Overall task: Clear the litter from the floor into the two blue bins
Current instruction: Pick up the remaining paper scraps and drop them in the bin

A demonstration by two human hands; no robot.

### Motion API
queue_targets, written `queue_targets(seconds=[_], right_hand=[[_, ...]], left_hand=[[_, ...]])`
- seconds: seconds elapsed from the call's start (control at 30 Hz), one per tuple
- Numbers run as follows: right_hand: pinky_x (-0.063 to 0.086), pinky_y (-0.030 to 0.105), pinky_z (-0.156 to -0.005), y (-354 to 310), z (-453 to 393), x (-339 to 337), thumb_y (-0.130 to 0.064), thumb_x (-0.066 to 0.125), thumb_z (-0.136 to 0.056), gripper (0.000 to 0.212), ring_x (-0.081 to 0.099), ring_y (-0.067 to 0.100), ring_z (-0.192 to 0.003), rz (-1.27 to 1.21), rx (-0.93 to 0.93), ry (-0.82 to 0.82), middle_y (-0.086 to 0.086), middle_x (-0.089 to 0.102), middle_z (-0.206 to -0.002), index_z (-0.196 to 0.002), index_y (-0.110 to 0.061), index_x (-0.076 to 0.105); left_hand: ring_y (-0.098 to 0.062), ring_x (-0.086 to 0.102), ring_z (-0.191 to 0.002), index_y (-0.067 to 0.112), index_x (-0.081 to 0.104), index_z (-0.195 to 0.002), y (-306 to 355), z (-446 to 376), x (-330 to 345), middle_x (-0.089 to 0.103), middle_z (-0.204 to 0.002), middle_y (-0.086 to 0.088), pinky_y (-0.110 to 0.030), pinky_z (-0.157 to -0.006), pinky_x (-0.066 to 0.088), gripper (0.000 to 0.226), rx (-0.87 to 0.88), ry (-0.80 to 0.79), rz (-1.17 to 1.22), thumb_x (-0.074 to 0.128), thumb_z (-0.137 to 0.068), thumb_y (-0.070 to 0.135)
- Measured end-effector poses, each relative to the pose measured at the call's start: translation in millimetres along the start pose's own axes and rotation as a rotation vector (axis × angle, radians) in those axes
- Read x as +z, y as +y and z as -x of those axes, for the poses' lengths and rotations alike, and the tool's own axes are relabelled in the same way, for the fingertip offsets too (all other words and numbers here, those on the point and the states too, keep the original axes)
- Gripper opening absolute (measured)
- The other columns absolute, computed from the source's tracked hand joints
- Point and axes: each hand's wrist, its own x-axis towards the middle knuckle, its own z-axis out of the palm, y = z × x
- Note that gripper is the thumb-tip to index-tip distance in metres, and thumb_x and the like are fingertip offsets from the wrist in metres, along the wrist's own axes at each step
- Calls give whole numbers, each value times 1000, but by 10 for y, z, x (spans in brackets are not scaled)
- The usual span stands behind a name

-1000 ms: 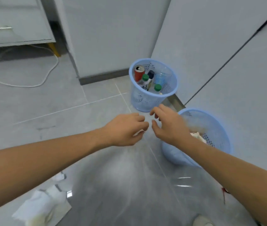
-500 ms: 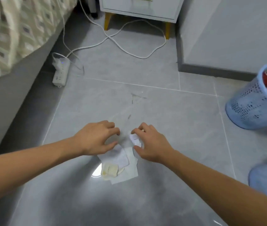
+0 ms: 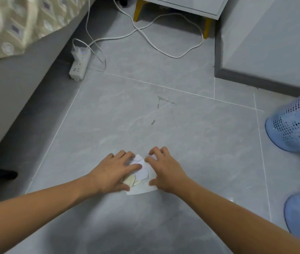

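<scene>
On the grey tile floor (image 3: 182, 125) low in our view lies the paper litter (image 3: 141, 176), flat white scraps with pale rounded bits; our left hand (image 3: 112, 173) presses it with spread fingers and our right hand (image 3: 165, 171) pinches its crumpled far edge. Bare glossy tile surrounds it. Two perforated blue bins (image 3: 295, 125) stand well apart at right, a power strip (image 3: 78, 67) by the bed base.

A bedroom in a home. A bed with a beige diamond-patterned cover (image 3: 12, 22) borders a glossy grey tiled floor (image 3: 163, 129). A white nightstand on yellow wooden legs (image 3: 180, 6) stands behind a white power strip (image 3: 78, 67) and trailing white cable (image 3: 163, 46).
</scene>
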Motion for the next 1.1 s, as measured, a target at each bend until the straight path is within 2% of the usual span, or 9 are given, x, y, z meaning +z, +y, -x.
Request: queue_targets(seconds=[0.1, 0.17, 0.23, 0.47, 0.67, 0.8, 0.9, 1.0, 1.1], right_hand=[[48, 33, -55, 69, 54, 81, -25, 77, -76, 39, 42, 25, -107, -88, 3, 94, -3, 46, -121, -110, -21, 59], [39, 31, -52, 103, 78, 131, -20, 71, -80, 21, 44, 24, -100, -108, -6, 115, -2, 49, -111, -99, -19, 60], [38, 33, -52, 118, 77, 157, -18, 68, -84, 10, 45, 24, -95, -113, 0, 113, -2, 50, -105, -90, -17, 60], [42, 36, -52, 259, 44, 95, -16, 68, -85, 8, 46, 24, -88, -119, 71, 114, -1, 52, -97, -83, -17, 60], [36, 33, -57, 678, 109, -86, -15, 64, -86, 1, 49, 25, -86, -88, 184, 163, 1, 52, -95, -86, -16, 64], [46, 39, -57, 881, 173, -171, -15, 64, -87, 2, 51, 26, -81, -125, 284, 222, 0, 52, -92, -86, -15, 66], [47, 38, -60, 896, 208, -182, -18, 61, -87, 5, 51, 27, -86, -114, 319, 181, 0, 50, -94, -91, -16, 63], [45, 36, -63, 804, 216, -179, -24, 60, -83, 29, 46, 25, -97, -86, 365, 57, -2, 44, -106, -109, -23, 50], [48, 36, -66, 646, 202, -218, -35, 62, -75, 58, 39, 24, -108, -86, 423, 18, -2, 36, -121, -127, -31, 36]], left_hand=[[-20, 46, -114, 40, 50, -127, -113, 35, 44, 40, -132, 3, -34, -78, 47, 51, 5, 39, 47, 62, -82, 62], [-18, 49, -101, 37, 56, -115, -172, 84, 77, 42, -117, 6, -31, -67, 46, 38, -14, 74, 86, 63, -82, 55], [-14, 46, -91, 35, 57, -106, -196, 126, 97, 38, -108, 9, -28, -59, 43, 29, -44, 99, 130, 63, -82, 50], [-8, 41, -88, 30, 59, -103, -224, 106, 75, 36, -101, 14, -27, -57, 39, 29, -124, 51, 154, 59, -82, 51], [-9, 42, -88, 27, 59, -91, -361, 63, 6, 39, -94, 15, -25, -55, 29, 30, -191, 83, 174, 61, -82, 55], [-9, 44, -86, 28, 57, -87, -354, 67, -56, 42, -93, 14, -27, -55, 37, 33, -148, 111, 178, 58, -81, 60], [-13, 47, -89, 28, 55, -91, -191, 48, -51, 41, -95, 13, -29, -55, 39, 25, -89, 79, 139, 58, -81, 50], [-17, 47, -96, 28, 48, -107, -30, 19, 5, 41, -106, 8, -27, -51, 34, 32, -174, 72, 93, 54, -82, 46], [-19, 44, -101, 31, 44, -130, 106, 62, 27, 40, -120, 5, -32, -54, 49, 55, -253, 116, 75, 53, -81, 54]])
